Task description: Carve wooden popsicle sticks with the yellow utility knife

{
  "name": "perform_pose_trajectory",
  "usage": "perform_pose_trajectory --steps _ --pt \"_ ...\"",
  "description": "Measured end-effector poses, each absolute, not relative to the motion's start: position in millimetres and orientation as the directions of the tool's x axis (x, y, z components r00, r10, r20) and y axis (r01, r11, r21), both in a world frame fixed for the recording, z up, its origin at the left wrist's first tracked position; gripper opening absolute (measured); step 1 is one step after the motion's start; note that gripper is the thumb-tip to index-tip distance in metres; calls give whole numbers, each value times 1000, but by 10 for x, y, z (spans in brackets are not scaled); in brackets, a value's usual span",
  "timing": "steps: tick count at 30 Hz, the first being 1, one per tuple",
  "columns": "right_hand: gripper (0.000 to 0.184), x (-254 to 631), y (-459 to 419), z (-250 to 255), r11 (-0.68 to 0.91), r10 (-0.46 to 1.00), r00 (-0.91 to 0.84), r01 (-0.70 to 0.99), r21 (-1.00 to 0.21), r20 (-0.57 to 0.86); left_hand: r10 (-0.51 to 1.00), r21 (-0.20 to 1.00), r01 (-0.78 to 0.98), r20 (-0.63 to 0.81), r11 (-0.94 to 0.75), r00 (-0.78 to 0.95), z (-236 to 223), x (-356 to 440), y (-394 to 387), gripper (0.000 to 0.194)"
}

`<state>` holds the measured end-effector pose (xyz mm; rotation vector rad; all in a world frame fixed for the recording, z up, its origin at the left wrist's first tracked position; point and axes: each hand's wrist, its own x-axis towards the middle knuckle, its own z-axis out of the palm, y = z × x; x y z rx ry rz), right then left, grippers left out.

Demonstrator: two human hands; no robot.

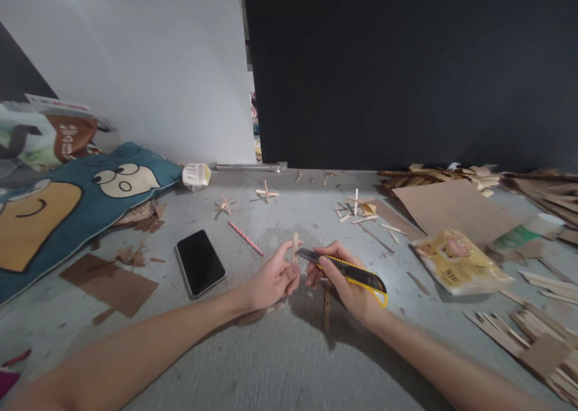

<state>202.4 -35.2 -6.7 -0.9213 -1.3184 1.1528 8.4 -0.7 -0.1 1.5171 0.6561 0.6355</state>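
My left hand (273, 278) pinches a small wooden craft stick (295, 246) and holds it upright over the grey floor. My right hand (345, 281) grips a yellow and black utility knife (350, 271), with the blade end touching the stick near my left fingers. Another wooden stick (327, 309) lies on the floor below my hands.
A black phone (200, 262) lies left of my hands, a pink pencil (245, 237) beyond it. Cardboard pieces (111, 286), a blue cushion (67, 206), small stick crosses (266, 192), a yellow packet (458, 260), a cardboard sheet (451, 209) and stick piles (533, 339) surround me. A dark wall stands behind.
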Motion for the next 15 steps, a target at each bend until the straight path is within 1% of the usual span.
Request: perform_pose_trajectory --steps 3,5,7,9,11,15 --pt "35 2019 -365 -112 274 960 -49 -29 -961 275 768 998 56 -4 -41 640 -12 103 -25 77" --pt "30 2022 -396 -145 323 946 -13 94 -942 323 803 994 87 -3 -61 596 -27 116 -42 76" --pt "23 2026 -438 -162 349 935 -33 246 -904 352 829 987 137 -2 -90 560 -43 126 -58 70" --pt "18 2022 -475 -162 374 924 -62 350 -859 377 843 973 194 3 -127 538 -58 133 -66 63" --pt "14 2006 -494 -153 406 908 -69 394 -825 414 857 956 237 26 -171 514 -72 139 -63 58" --pt "10 1964 -487 -132 462 878 -77 390 -796 472 863 943 254 61 -214 501 -99 150 -36 49"
